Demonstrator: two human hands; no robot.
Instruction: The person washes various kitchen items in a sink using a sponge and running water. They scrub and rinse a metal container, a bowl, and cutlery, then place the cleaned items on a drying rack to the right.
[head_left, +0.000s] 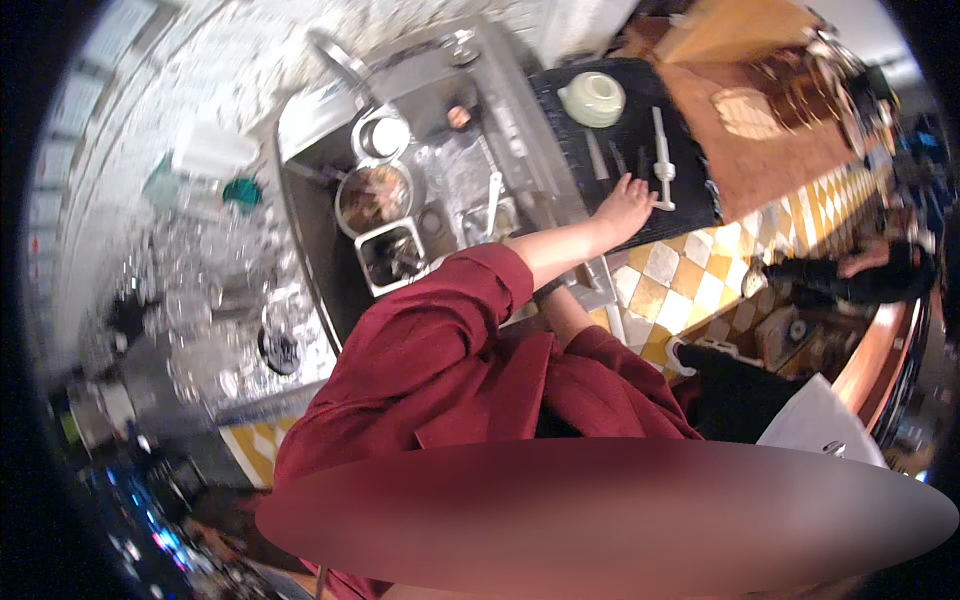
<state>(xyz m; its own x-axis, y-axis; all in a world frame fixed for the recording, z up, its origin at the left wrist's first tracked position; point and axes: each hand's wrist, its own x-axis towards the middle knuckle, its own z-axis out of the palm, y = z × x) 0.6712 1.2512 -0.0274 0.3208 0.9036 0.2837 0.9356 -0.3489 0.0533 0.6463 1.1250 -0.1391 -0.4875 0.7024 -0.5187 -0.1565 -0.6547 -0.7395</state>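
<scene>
My left hand (628, 208) reaches across to the black ribbed mat (679, 214) beside the sink, its fingers spread. Close to its fingertips lies a white plastic pump dispenser top (664, 171); contact is unclear. Narrow utensils, blurred, lie just beyond the fingers, with an upturned pale green bowl (594, 99) farther back. My right forearm (564, 311) shows below the left one, its hand hidden. In the steel sink (304, 217) are a round metal bowl with food scraps (375, 196), a square metal container (390, 255), a small white-rimmed pot (386, 137) and a long white-handled utensil (494, 196).
Many clear glasses (217, 277) crowd the drainboard left of the sink. The faucet (341, 60) stands at the back. Right of the mat is a brown countertop (780, 165) above a yellow-and-white tiled strip (675, 277). Another person's dark-sleeved arm (832, 279) shows at far right.
</scene>
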